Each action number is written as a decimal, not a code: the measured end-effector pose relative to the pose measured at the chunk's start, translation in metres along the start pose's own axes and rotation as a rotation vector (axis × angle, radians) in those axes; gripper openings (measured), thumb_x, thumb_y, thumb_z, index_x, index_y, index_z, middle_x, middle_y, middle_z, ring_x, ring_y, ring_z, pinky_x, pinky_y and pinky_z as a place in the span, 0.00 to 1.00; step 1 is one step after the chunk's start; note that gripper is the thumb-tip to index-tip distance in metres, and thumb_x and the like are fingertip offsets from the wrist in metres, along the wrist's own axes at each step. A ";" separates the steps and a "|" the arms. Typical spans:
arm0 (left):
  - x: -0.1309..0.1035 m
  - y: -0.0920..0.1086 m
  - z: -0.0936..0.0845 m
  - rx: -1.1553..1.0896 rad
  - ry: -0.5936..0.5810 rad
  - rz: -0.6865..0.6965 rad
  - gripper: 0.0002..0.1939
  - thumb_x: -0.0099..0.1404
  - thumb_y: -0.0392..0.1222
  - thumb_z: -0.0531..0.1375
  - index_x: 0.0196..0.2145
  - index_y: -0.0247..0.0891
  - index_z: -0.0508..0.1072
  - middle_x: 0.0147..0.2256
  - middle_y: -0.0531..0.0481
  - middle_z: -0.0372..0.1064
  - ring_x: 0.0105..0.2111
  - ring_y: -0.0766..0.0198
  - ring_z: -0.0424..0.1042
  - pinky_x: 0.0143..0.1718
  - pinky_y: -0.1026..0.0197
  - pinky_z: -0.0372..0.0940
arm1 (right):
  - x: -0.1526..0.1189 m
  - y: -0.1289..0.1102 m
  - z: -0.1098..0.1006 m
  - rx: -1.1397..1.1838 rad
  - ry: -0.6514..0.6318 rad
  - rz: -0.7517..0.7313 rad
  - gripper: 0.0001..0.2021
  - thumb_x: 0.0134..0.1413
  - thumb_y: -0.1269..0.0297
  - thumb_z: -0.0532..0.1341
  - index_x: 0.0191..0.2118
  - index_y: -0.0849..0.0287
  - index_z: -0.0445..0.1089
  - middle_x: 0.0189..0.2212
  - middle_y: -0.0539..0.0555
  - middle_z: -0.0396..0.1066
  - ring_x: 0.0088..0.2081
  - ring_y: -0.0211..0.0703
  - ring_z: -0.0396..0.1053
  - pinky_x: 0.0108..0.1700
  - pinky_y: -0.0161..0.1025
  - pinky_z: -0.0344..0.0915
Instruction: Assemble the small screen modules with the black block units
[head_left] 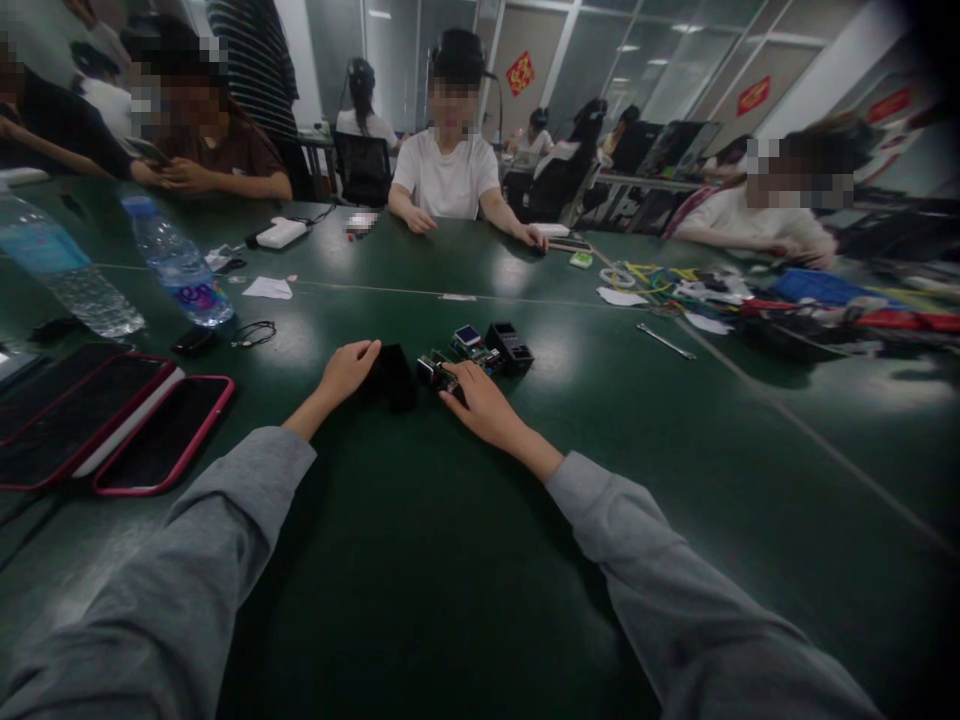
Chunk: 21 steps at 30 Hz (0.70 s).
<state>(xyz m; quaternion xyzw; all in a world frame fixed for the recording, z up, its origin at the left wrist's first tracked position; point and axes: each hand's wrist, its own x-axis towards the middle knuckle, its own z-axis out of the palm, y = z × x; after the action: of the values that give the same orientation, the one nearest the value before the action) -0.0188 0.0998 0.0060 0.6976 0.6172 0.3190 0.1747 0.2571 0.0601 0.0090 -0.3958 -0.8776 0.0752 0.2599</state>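
My left hand (pixel 347 371) is closed on the left side of a black, box-like case (pixel 396 378) on the dark green table. Its fingertips are partly hidden against the dark case. To the right, my right hand (pixel 484 402) reaches over a small green circuit board (pixel 442 372), with thumb and fingers bent round its near edge. Just behind that hand lies an electronic module with a small square screen (pixel 467 336). A second black housing with openings (pixel 510 346) stands beside the module, apart from my hands.
Left of my arm lie a red-edged phone (pixel 166 436) and a larger dark tablet-like device (pixel 82 420). Water bottles (pixel 180 265) stand behind them. A metal wrench (pixel 666 341) and tangled cables (pixel 675 285) are on the right. A person (pixel 448 170) sits opposite.
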 end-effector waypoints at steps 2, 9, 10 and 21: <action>0.000 0.000 0.000 0.000 -0.004 -0.004 0.24 0.69 0.57 0.43 0.24 0.39 0.63 0.22 0.51 0.62 0.25 0.64 0.60 0.27 0.61 0.51 | 0.000 0.000 0.000 0.001 -0.003 0.000 0.21 0.64 0.59 0.55 0.60 0.58 0.58 0.50 0.61 0.64 0.52 0.54 0.65 0.53 0.56 0.67; 0.000 0.000 0.000 0.001 0.001 -0.012 0.25 0.69 0.58 0.44 0.24 0.39 0.63 0.23 0.51 0.62 0.25 0.64 0.61 0.28 0.61 0.52 | 0.000 -0.002 -0.002 -0.025 0.005 0.024 0.21 0.64 0.60 0.54 0.60 0.58 0.59 0.49 0.61 0.65 0.51 0.55 0.65 0.51 0.56 0.67; -0.001 0.001 -0.001 -0.002 -0.002 -0.015 0.25 0.69 0.58 0.44 0.24 0.39 0.63 0.23 0.51 0.63 0.25 0.64 0.61 0.28 0.61 0.53 | 0.000 -0.002 -0.002 -0.028 0.011 0.030 0.20 0.64 0.60 0.54 0.59 0.58 0.59 0.49 0.61 0.65 0.51 0.55 0.66 0.51 0.56 0.67; -0.002 0.004 -0.002 0.011 0.003 -0.007 0.24 0.69 0.56 0.44 0.23 0.39 0.63 0.22 0.51 0.61 0.25 0.64 0.60 0.27 0.61 0.51 | 0.000 0.008 0.003 0.119 0.131 0.160 0.20 0.64 0.54 0.53 0.56 0.58 0.61 0.51 0.61 0.67 0.53 0.53 0.66 0.55 0.55 0.65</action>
<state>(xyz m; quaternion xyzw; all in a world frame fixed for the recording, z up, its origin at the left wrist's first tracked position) -0.0175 0.0969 0.0095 0.6958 0.6219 0.3160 0.1710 0.2609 0.0654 0.0037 -0.4524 -0.8184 0.1219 0.3328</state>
